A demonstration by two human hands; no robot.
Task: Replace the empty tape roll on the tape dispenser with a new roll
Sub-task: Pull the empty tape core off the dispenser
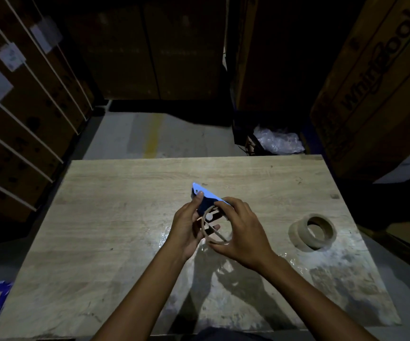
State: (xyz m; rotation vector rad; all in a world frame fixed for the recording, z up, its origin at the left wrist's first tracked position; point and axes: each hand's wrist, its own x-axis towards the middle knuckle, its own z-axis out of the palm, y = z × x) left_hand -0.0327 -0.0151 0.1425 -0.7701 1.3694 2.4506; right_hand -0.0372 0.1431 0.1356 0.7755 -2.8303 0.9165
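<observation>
My left hand (pixel 186 223) gripped the blue tape dispenser (pixel 207 196) above the middle of the bench (pixel 115 217), thumb pressed up on its blue top edge, the other fingers curled under it; my right hand (pixel 241 232) was closed round the empty tape roll (pixel 217 236), a thin brown cardboard ring, fingertips on its upper rim by the dispenser, thumb under its lower rim; the ring sat around the dispenser's pale hub (pixel 209 217), tilted; could not tell whether it was fully seated on it or partly off; both hands were held just over the wood, their shadows falling toward the near edge; the new roll (pixel 313 232), thick and brown, lay flat on the bench toward the right edge, well apart from my hands, nothing touching it; a shiny clear film (pixel 167 236) lay on the bench under my hands; big cardboard boxes (pixel 376 77) stood beyond the far right corner; crumpled plastic (pixel 279 140) lay on the floor past the far edge; lighting dim, details of the dispenser's blade end not readable.
</observation>
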